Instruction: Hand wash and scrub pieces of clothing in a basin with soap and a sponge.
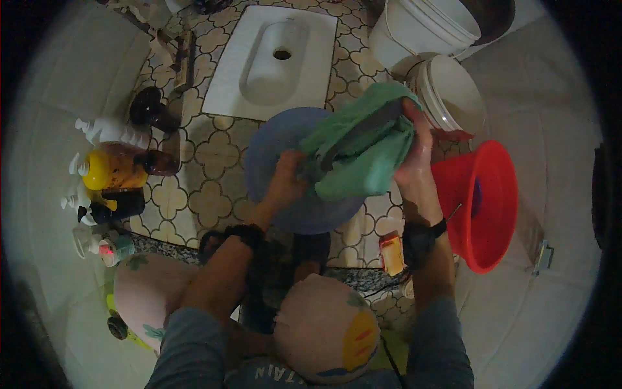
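A green cloth garment (363,175) with a dark grey stretch along it is spread between my two hands above a round blue basin (265,139). At its left end my left hand (286,181) grips the fabric, low over the basin. My right hand (418,146) holds the far right end higher up, with the fingers partly behind the folds. The garment covers much of the basin's right side, so what lies inside there is hidden.
A white squat toilet (227,78) is set in the tiled floor beyond the basin. Several pump bottles (120,170) line the left wall. At right stand a red bucket (495,227) and white buckets (427,26). A small orange-and-white packet (391,254) lies near my right wrist.
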`<state>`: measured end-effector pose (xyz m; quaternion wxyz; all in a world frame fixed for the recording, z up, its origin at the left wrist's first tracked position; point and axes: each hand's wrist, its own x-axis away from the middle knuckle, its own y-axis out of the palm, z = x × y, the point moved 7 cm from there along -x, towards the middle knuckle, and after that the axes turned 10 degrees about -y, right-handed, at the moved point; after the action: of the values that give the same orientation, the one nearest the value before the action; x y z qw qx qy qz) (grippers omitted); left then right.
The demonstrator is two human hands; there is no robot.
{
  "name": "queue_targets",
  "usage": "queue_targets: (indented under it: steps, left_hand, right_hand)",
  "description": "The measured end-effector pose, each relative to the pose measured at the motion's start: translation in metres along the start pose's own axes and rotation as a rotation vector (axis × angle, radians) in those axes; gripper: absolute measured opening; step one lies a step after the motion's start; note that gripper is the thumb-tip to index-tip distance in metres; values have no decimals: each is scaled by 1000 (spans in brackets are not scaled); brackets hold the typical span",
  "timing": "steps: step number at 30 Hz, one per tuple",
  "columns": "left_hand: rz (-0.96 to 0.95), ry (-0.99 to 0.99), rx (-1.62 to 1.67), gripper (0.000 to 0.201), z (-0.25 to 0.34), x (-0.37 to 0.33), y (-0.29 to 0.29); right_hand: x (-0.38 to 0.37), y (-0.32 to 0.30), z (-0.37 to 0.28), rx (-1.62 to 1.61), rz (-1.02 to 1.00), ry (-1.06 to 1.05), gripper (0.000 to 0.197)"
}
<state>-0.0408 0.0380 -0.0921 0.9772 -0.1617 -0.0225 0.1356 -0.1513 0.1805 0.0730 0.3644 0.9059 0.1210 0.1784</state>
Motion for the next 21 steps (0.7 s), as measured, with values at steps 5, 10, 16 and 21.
queue_targets:
  steps: [5,10,16,21]
  left_hand:
    - [35,-4,-112,59,20,-14,-7]
    - [-114,-78,-118,53,38,-12,-4]
    - [-230,-499,469,36,6,2,-35]
    - [-260,-299,594,40,25,-10,-60]
  right_hand:
    - [6,-8,-24,98,-147,-140,40]
    - [-9,-44,-38,96,-169,-276,42]
    - [-3,-81,-31,158,-151,-209,44]
    - [9,-138,5,354,-92,10,43]
